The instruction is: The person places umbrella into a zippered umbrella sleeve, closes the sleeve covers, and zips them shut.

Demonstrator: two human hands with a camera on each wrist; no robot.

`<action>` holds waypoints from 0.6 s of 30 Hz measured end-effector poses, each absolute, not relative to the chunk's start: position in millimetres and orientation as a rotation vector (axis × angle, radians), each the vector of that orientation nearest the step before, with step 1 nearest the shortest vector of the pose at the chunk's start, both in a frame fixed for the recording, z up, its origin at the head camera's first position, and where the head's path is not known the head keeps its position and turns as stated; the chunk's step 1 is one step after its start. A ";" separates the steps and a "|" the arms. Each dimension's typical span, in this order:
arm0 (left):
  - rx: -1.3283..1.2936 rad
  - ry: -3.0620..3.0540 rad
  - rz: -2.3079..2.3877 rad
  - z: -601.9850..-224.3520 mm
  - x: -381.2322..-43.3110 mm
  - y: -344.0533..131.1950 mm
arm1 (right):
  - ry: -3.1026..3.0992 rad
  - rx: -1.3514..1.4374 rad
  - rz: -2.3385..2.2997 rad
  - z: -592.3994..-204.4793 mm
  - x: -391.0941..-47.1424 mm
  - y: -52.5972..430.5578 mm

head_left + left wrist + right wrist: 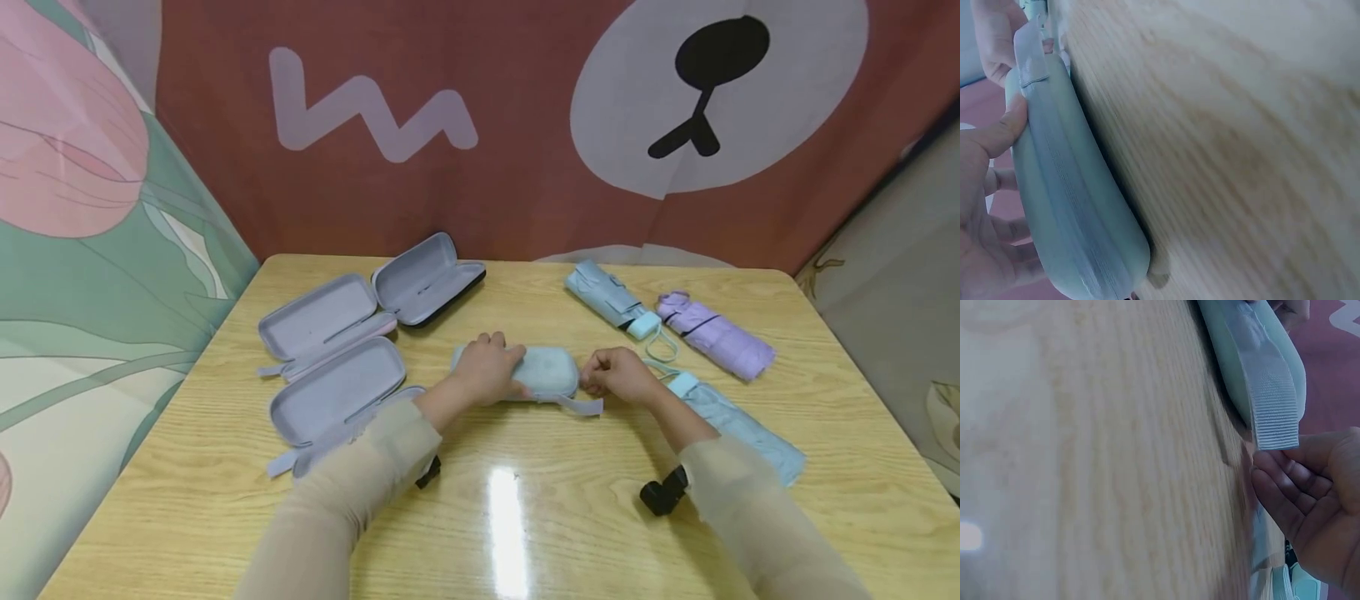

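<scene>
A closed mint-green zippered hard case, like a glasses case, lies in the middle of the table. From above, my left hand holds its left part, the thumb on the near side and the fingers over the far side. At the right end my right hand has its fingers curled and pinches at the case's edge. A grey ribbed strap sticks out there and hides what lies between those fingertips. The left wrist view shows the zipper band running along the case's side.
Open empty cases stand at the left: one grey-lined case, one nearer and a black-shelled one behind. To the right lie folded umbrellas: a blue one, a purple one and another blue one beside my right forearm.
</scene>
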State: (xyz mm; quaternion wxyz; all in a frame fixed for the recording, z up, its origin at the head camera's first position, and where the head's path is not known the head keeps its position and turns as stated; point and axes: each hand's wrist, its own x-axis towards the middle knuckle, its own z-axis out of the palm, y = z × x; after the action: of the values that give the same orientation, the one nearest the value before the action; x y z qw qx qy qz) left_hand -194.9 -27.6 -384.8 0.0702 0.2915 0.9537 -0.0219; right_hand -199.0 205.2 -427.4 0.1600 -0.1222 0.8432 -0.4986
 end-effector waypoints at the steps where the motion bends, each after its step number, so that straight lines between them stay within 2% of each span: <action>1: 0.869 2.872 -0.073 -385.1 -194.6 -27.2 | 2.394 -0.348 -1.427 -428.2 -197.8 206.2; 18: 0.834 2.916 -0.152 -386.4 -182.9 -29.0 | 2.567 -0.501 -1.221 -426.4 -176.8 202.4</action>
State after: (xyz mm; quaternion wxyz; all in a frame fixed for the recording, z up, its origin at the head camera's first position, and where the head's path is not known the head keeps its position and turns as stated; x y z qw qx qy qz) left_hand -182.9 -29.0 -386.4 0.0524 0.2741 0.9590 -0.0499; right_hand -176.8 202.4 -426.4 0.1275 -0.1722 0.8821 -0.4195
